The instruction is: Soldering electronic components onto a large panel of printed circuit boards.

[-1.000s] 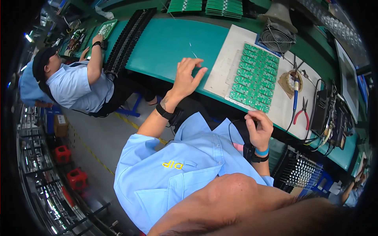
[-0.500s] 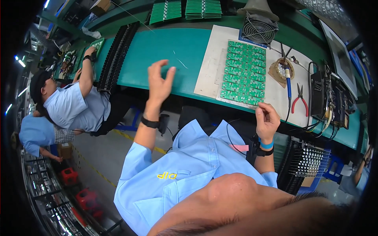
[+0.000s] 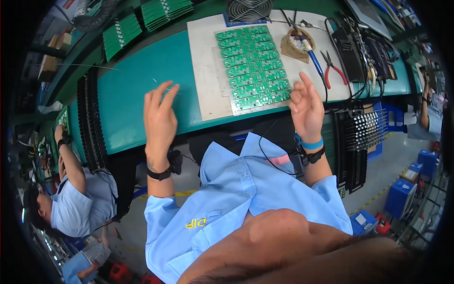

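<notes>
My left hand is over the green bench mat, fingers stretched out and a little apart. Its fingertips are beside thin pale wire bits on the mat; I see nothing held. My right hand is at the near right corner of a green circuit board panel, index finger raised and the others loosely curled. Whether those curled fingers touch the board's edge I cannot tell. The panel carries two columns of small boards and lies on a white sheet.
Right of the panel are a blue-handled soldering iron, a tip-cleaner pot, red-handled pliers and cabled boxes. Behind it stands a fan. Stacked green boards are at back left, a black rack and a co-worker at left.
The view has turned, so the bench appears shifted left. My left hand has come closer to the wire bits. My right hand has moved forward along the panel's edge, its index finger now raised.
</notes>
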Motion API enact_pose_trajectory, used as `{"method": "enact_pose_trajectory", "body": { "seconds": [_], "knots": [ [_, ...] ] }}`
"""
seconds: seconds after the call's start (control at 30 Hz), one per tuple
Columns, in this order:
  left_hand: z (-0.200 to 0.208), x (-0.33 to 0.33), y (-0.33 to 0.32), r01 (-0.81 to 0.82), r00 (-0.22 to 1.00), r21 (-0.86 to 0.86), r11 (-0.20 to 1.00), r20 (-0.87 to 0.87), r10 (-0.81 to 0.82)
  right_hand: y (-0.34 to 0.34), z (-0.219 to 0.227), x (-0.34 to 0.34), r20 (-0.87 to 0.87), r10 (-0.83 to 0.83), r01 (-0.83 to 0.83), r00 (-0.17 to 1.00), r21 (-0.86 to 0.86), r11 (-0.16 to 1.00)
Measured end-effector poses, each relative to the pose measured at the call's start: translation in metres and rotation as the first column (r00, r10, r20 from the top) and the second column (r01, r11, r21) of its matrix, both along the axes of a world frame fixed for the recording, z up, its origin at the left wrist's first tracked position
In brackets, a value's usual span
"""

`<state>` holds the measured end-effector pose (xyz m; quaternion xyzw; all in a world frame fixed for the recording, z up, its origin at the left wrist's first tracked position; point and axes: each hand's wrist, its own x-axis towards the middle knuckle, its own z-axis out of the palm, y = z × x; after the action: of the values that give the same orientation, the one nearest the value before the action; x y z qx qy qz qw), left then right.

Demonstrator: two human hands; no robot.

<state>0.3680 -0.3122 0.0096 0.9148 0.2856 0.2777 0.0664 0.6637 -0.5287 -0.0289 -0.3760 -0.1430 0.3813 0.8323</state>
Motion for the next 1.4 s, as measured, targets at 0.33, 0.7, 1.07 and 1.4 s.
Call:
{"method": "enact_pose_trajectory", "body": {
  "seconds": [0.33,0.7,1.07,1.4],
  "knots": [
    [-0.009,-0.005,0.02,-0.061,0.97,0.143,0.988,-0.227,0.092,0.029,-0.015,0.04,-0.45,-0.07,0.165,0.89,0.175,0.971],
    [0.008,0.021,-0.045,0.023,1.0,-0.358,0.933,0.006,-0.022,-0.028,-0.025,0.081,0.621,-0.347,0.398,0.703,0.061,0.915],
    [-0.027,0.04,-0.122,0.342,0.935,-0.758,0.555,0.334,-0.12,-0.106,0.027,0.133,0.768,-0.278,0.437,0.577,-0.003,0.899],
    [-0.017,0.084,-0.129,0.535,0.831,-0.314,0.785,0.365,-0.421,-0.102,0.023,0.052,0.782,-0.112,0.213,0.613,-0.027,0.977]
  ]
}}
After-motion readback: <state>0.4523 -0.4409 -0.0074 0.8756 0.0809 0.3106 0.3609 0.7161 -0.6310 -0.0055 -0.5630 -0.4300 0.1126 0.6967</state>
